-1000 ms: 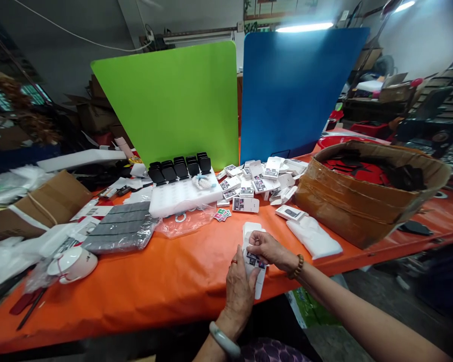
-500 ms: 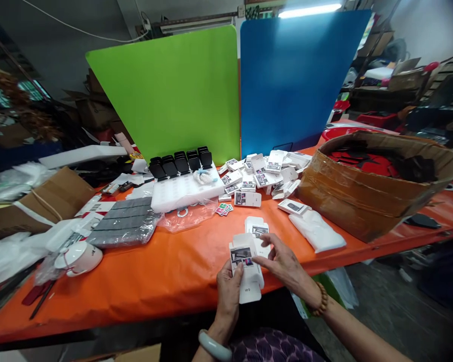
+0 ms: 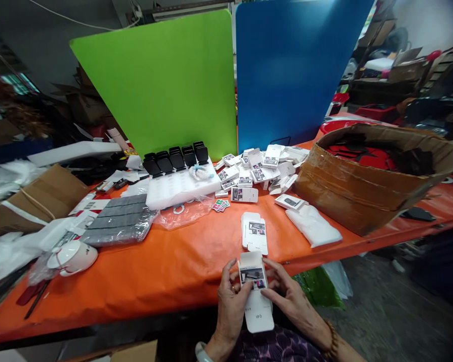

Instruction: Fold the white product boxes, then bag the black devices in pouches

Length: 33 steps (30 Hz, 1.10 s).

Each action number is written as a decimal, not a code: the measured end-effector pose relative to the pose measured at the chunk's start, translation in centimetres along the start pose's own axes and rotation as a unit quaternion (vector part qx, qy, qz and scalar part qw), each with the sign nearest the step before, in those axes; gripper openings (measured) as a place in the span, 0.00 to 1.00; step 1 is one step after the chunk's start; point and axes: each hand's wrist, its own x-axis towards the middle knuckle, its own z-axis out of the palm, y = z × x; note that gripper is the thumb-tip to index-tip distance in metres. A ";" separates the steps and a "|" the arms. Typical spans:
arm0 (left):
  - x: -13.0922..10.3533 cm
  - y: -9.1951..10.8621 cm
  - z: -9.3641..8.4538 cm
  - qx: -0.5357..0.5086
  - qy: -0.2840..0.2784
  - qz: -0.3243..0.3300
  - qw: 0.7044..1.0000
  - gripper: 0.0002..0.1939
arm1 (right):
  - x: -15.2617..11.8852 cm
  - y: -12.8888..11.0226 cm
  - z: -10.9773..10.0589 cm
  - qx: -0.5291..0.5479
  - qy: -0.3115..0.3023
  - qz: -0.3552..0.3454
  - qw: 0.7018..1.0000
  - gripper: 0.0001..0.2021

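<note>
Between my two hands is a flat white printed carton (image 3: 253,289) with its end flaps sticking out. My left hand (image 3: 230,299) grips its left side, the thumb lying across the printed front. At the right edge, my right hand (image 3: 287,291) has its thumb and fingers closed on the same carton. Just beyond the hands, a small stack of similar flat cartons (image 3: 254,232) lies on the orange table cover (image 3: 189,266). Farther back is a loose heap of white boxes (image 3: 262,171), and one printed box (image 3: 244,195) lies in front of it.
A large cardboard box (image 3: 347,196) with red and black pieces stands on the right, beside a white padded bundle (image 3: 313,225). Black stands (image 3: 176,158) sit on a white foam block (image 3: 181,191). Left are a grey wrapped pack (image 3: 117,221) and a white cup (image 3: 75,257).
My hands have drawn the carton closer to my body, away from the stack. My right hand has come off the stack side and closed on the carton's right edge.
</note>
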 end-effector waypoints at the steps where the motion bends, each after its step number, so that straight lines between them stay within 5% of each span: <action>1: -0.2 -0.2 0.0 0.014 -0.008 -0.002 1.000 0.29 | -0.3 0.2 0.1 -0.004 0.000 -0.001 1.000 0.29; 10: -1.3 -2.5 -0.6 0.173 -0.099 -0.038 0.979 0.10 | -2.3 1.6 -0.4 -0.100 -0.036 0.010 0.994 0.08; 15: -0.7 -1.7 -0.3 0.234 -0.100 0.011 0.967 0.14 | -1.8 1.7 0.0 -0.065 0.035 0.000 0.997 0.16; 18: 0.0 -1.5 0.2 0.158 -0.089 -0.015 0.983 0.10 | -0.8 1.7 0.0 0.032 0.056 0.017 0.998 0.14; 21: 0.4 -2.0 0.5 0.057 -0.058 -0.036 0.996 0.17 | 0.0 1.4 -0.6 0.084 0.005 0.041 0.996 0.18; 25: 0.5 -2.3 0.4 0.084 -0.077 -0.028 0.993 0.14 | -0.1 0.8 -1.6 -0.032 -0.045 0.010 0.998 0.12; 29: 0.0 -1.7 0.1 0.230 -0.081 0.020 0.970 0.09 | -1.0 0.8 -1.7 -0.115 -0.038 -0.052 0.991 0.13; 33: 0.0 -1.9 0.1 0.207 -0.071 0.001 0.976 0.09 | -1.2 0.9 -1.5 -0.124 -0.014 -0.041 0.991 0.14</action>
